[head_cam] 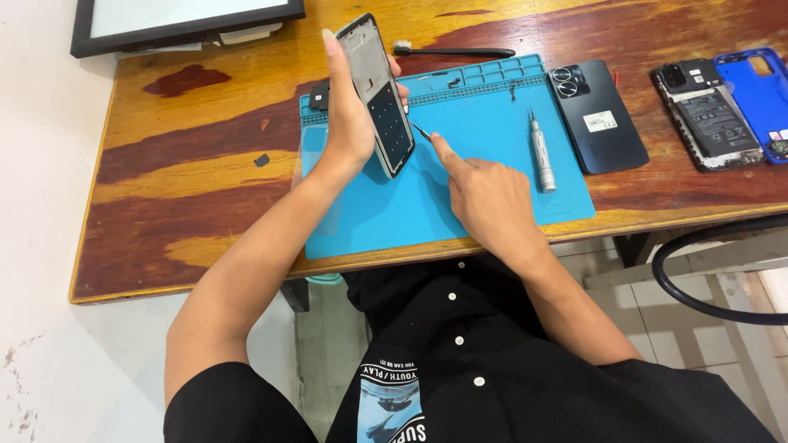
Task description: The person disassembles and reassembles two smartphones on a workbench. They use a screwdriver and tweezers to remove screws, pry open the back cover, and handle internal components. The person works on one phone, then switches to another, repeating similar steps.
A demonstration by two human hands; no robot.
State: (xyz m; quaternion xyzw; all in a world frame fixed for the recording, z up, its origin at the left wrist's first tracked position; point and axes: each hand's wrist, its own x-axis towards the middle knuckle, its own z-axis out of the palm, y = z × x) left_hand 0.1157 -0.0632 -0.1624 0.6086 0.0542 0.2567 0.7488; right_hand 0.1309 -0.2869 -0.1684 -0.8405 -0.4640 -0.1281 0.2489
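Nearest the camera, the right hand (pixel 491 201) pinches a thin tool (pixel 421 131), its tip touching the lower edge of a phone frame (pixel 379 92). That frame stands tilted upright above the blue mat (pixel 460 189) on the table (pixel 189 205), gripped by the left hand (pixel 349 115). A screwdriver (pixel 542 156) lies just right of the hands.

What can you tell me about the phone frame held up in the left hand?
The phone frame is a slim dark rectangle with a greyish upper part and a black lower panel dotted with small marks. It stands tilted, top end away from the person, above the blue mat. The left hand grips its long edges. The right hand brings a thin tool tip to its lower right edge.
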